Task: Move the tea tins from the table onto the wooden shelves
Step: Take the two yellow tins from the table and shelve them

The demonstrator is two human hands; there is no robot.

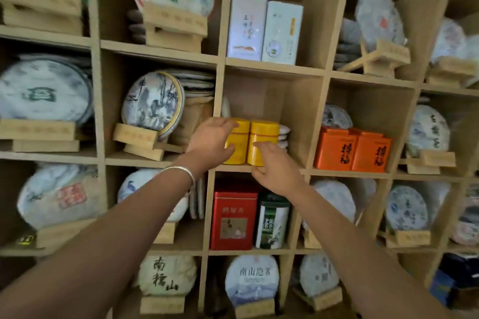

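Two yellow tins side by side at near edge of middle shelf cubby. Left hand wraps left tin; right hand fingertips touch right tin, fingers loosely spread. Risk: tins sit near lip; careless withdrawal could drag one off.

Two yellow tea tins: left tin and right tin, upright, lidded, touching side by side at the front edge of a middle compartment of the wooden shelves.
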